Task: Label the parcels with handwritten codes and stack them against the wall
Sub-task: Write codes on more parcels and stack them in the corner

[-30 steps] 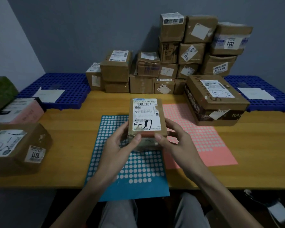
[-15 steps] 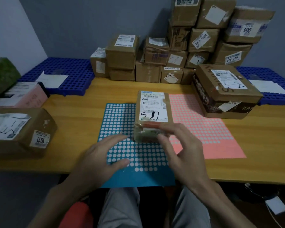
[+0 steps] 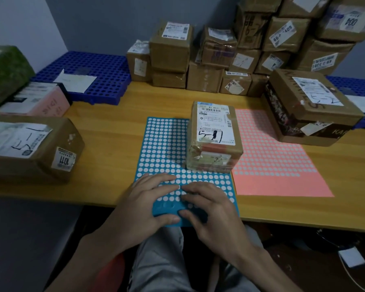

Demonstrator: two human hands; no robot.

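**Hands at the dot sheet, coded parcel waiting behind**

At the bottom centre of the frame both hands rest on the near end of the blue sheet (image 3: 162,144) of white dots. The left hand (image 3: 148,203) lies spread and fairly flat, fingers pressing the sheet and thumb at its near edge. The right hand (image 3: 211,209) has its fingers bent, tips down on the dots just beside the left fingertips. Whether it pinches a dot I cannot tell.

Just beyond the hands, in mid-frame, the parcel (image 3: 214,131) stands on the far right part of the blue sheet, free of both hands. Its label (image 3: 216,125) carries a handwritten code in black. A pink sheet (image 3: 272,157) lies flat to its right on the table (image 3: 114,133).

Judging by this, the writing on this parcel is done and the step in hand looks like lifting a dot sticker for it. The next move calls for a fingernail under one dot while the left hand keeps the sheet down, then pressing the dot on the parcel.

At the left edge sits a box (image 3: 30,152) with a scrawled label; at the right, a big box (image 3: 312,110), also marked. Furthest off, across the upper frame, the stack (image 3: 219,51) rises against the wall, taller on the right. The parcel belongs there once it is finished, and the lower left side seems the easier spot.
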